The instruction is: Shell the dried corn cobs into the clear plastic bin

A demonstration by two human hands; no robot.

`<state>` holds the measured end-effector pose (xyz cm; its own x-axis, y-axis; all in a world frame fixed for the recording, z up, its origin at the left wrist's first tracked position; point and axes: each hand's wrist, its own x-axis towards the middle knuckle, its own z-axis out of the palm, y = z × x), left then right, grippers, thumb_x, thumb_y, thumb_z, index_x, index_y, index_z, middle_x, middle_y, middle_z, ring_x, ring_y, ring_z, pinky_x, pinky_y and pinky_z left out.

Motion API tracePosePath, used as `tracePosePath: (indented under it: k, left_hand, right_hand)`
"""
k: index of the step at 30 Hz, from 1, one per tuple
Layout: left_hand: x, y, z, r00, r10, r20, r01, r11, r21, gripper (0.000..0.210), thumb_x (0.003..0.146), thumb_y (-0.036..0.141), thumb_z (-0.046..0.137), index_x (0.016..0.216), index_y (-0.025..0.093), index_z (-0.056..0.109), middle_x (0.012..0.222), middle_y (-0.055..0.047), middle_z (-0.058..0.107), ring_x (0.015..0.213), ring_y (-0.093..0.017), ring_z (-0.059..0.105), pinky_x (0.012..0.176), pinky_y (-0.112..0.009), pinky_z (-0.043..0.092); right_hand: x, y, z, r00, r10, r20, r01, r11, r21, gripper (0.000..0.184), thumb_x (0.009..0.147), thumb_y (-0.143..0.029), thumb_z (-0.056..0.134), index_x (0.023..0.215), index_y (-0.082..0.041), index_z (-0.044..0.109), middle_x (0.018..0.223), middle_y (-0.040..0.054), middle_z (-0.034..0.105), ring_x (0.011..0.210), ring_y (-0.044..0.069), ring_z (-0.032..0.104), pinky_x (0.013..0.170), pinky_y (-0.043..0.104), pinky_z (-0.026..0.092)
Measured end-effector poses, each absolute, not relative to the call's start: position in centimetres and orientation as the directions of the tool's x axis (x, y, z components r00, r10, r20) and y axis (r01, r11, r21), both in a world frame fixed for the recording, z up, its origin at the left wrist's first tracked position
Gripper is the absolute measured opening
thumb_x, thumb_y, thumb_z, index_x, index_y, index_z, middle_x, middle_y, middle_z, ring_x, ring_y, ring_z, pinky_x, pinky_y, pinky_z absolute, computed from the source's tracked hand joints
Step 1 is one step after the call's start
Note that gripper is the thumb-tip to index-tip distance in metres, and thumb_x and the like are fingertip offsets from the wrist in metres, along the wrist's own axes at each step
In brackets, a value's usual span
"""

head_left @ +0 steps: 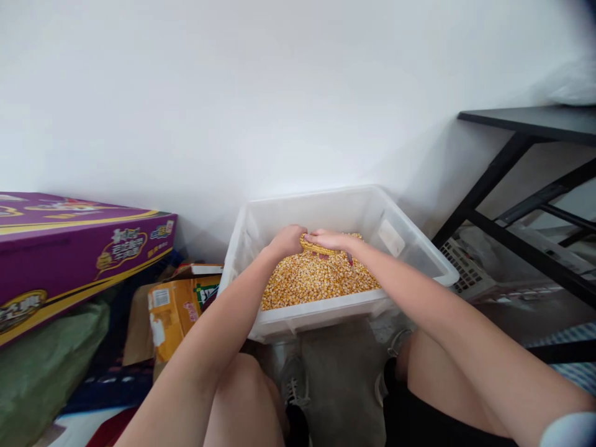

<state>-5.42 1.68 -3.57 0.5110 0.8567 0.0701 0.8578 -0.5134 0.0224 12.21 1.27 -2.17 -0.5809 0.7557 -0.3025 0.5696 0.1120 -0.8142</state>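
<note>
An ear of corn (321,248) with yellow kernels is held level over the loose kernels in the bin. My left hand (287,240) is closed round its left end. My right hand (329,238) grips it from above and behind, with fingertips showing beneath. Below both hands, loose corn kernels (316,280) cover the floor of a white translucent plastic bin (321,305). A small red and dark tool-like thing (350,258) shows by my right wrist; its kind is unclear.
A purple printed carton (135,248) stands at left, above a green bag (51,366). An opened orange carton (179,310) sits left of the bin. At right are a black-framed table (526,121) and a white plastic basket (460,264). A white wall (279,93) rises behind.
</note>
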Motion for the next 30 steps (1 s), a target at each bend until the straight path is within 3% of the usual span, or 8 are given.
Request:
tracePosePath:
  k: [8,11,15,22,30]
  left_hand:
    - [-5.6,1.4,-2.8,0.489,0.859,0.152,0.866,-0.499,0.033,0.024,0.073,0.020,0.056,0.095,0.016,0.065,0.090,-0.009,0.067,0.086,-0.022,0.063,0.073,-0.027,0.045]
    - [-5.3,1.3,-2.7,0.484,0.855,0.186,0.866,-0.498,0.037,0.021,0.077,0.018,0.053,0.095,0.016,0.064,0.091,-0.009,0.065,0.086,-0.021,0.062,0.073,-0.027,0.045]
    - [-5.0,1.3,-2.7,0.486,0.848,0.212,0.864,-0.503,0.030,0.019,0.080,0.018,0.052,0.096,0.016,0.062,0.093,-0.009,0.063,0.088,-0.021,0.060,0.073,-0.027,0.045]
    - [-5.1,1.3,-2.8,0.487,0.848,0.211,0.869,-0.494,-0.018,0.016,0.081,0.018,0.052,0.093,0.016,0.062,0.090,-0.009,0.062,0.086,-0.022,0.060,0.070,-0.029,0.044]
    - [-4.9,1.0,-2.6,0.461,0.868,0.183,0.886,-0.463,-0.035,0.018,0.080,0.017,0.052,0.096,0.016,0.061,0.095,-0.010,0.062,0.092,-0.022,0.060,0.075,-0.030,0.046]
  right_hand:
    - [11.7,2.7,-3.1,-0.554,0.740,-0.382,0.411,-0.156,-0.898,0.054,0.095,-0.059,0.029,0.090,-0.015,0.060,0.065,0.0058,0.067,0.047,0.015,0.059,0.043,0.025,0.050]
    - [11.9,3.1,-3.4,-0.573,0.754,-0.320,0.400,-0.083,-0.913,0.053,0.089,-0.066,0.041,0.096,-0.016,0.058,0.073,0.0068,0.069,0.050,0.015,0.061,0.039,0.023,0.048]
    - [12.2,3.3,-3.5,-0.606,0.745,-0.279,0.349,-0.067,-0.935,0.046,0.087,-0.061,0.051,0.100,-0.017,0.057,0.082,0.0072,0.070,0.052,0.013,0.061,0.038,0.019,0.045]
    - [12.2,3.5,-3.3,-0.613,0.770,-0.177,0.335,0.050,-0.941,0.034,0.084,-0.047,0.063,0.090,-0.013,0.063,0.086,0.0067,0.069,0.060,0.012,0.061,0.051,0.020,0.049]
    - [12.3,3.8,-3.9,-0.617,0.774,-0.142,0.334,0.094,-0.938,0.037,0.080,-0.043,0.068,0.104,-0.015,0.063,0.098,0.0072,0.069,0.070,0.015,0.063,0.056,0.022,0.051]
